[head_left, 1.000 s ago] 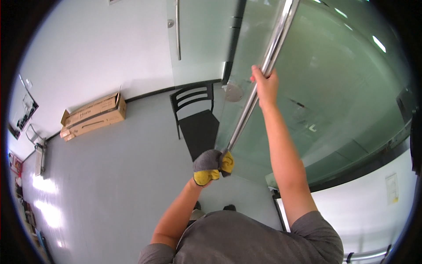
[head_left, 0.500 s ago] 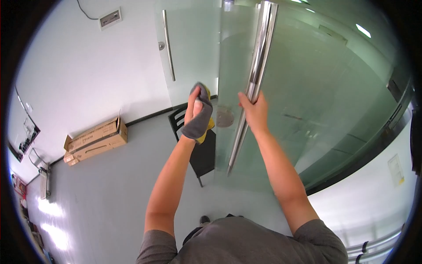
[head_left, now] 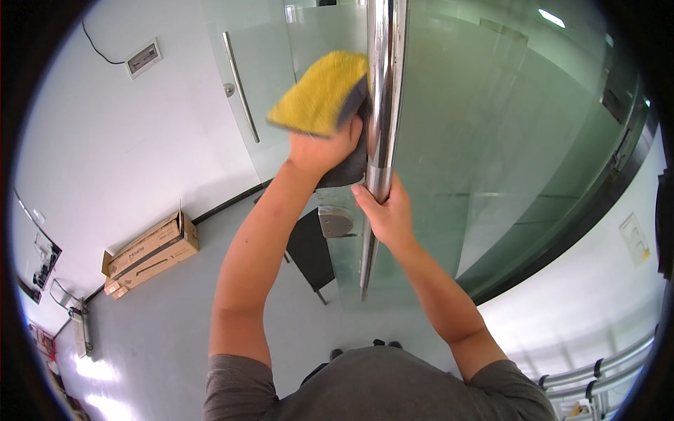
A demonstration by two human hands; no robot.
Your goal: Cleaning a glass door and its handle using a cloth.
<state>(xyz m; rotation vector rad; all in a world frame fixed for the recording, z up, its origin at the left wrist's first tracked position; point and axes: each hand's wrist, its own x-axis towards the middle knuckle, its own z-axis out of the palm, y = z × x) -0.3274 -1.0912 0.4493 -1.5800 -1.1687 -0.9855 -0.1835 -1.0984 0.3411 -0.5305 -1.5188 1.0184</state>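
My left hand (head_left: 324,149) is closed on a cleaning cloth (head_left: 316,95), yellow on one face and grey on the other. The yellow part flares up past my fist, blurred by motion, while a grey part hangs below beside the glass. Just right of the cloth runs a long shiny metal door handle (head_left: 382,91), a round bar on a glass door (head_left: 477,133). Lower on that bar, my right hand (head_left: 390,216) is wrapped round it, thumb on the near side. Whether the cloth touches the bar is hard to tell.
A metal door fitting (head_left: 337,221) sits on the glass near my right hand. Behind it stands a black chair (head_left: 312,249). Another glass door with a thin handle (head_left: 241,88) is at the back. An opened cardboard box (head_left: 151,252) lies by the left wall, metal rails (head_left: 604,375) at lower right.
My left hand has risen and swung the cloth up, bringing its yellow face into view beside the bar. My right hand still holds the bar, which appears farther left and more upright.
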